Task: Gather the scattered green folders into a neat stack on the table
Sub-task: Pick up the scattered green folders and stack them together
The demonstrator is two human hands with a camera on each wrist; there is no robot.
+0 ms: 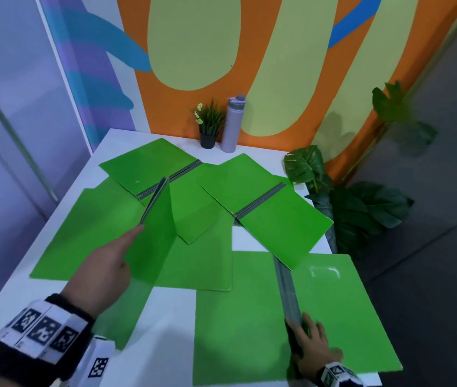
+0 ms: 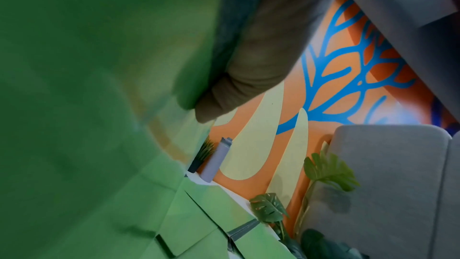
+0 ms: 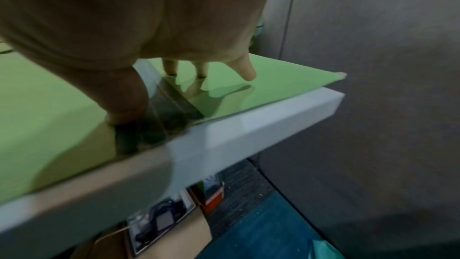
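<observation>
Several green folders with grey spines lie open and overlapping on the white table (image 1: 171,331). My left hand (image 1: 131,250) grips one cover of a green folder (image 1: 165,219) raised like a tent at centre left, index finger reaching along its edge to the spine. The left wrist view is mostly filled by that cover (image 2: 74,86), with a finger (image 2: 248,66) against it. My right hand (image 1: 302,328) rests flat on the near right folder (image 1: 333,317), thumb on its grey spine (image 1: 287,291). In the right wrist view straight fingertips (image 3: 248,74) touch that folder (image 3: 273,88).
Open folders lie at back left (image 1: 143,166), at right (image 1: 283,227) and flat at left (image 1: 82,233). A lilac bottle (image 1: 232,124) and a small potted plant (image 1: 209,127) stand at the table's back edge. A leafy plant (image 1: 361,208) stands by the right edge, where the right folder overhangs.
</observation>
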